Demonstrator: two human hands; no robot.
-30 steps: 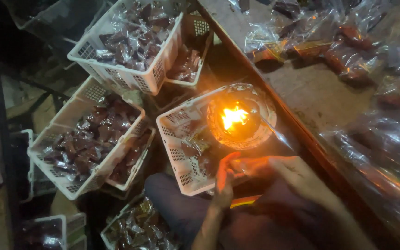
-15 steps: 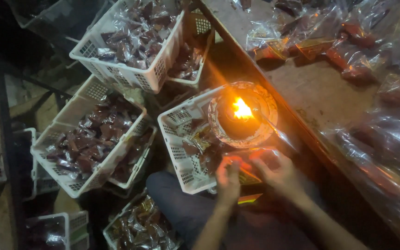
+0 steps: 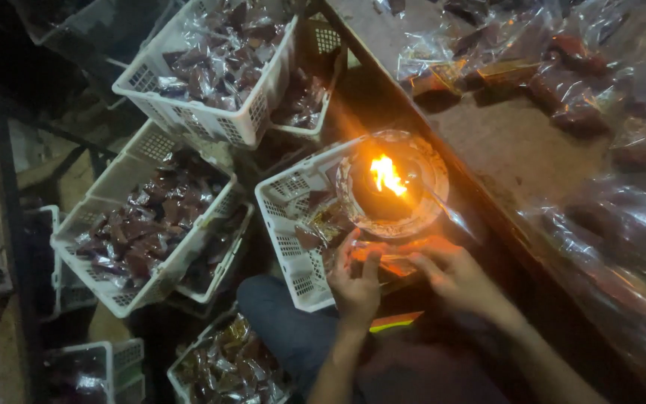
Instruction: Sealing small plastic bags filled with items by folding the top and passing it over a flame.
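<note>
From the head camera, the left hand (image 3: 356,278) and right hand (image 3: 454,273) reach forward side by side, fingers clamped on a small clear-wrapped packet (image 3: 389,258) stretched between them. Just beyond the fingers a flame (image 3: 386,176) burns in a round dish (image 3: 428,161). White baskets (image 3: 211,120) of wrapped sweets lie left; the bench (image 3: 517,150) runs right, in dim surroundings.
</note>
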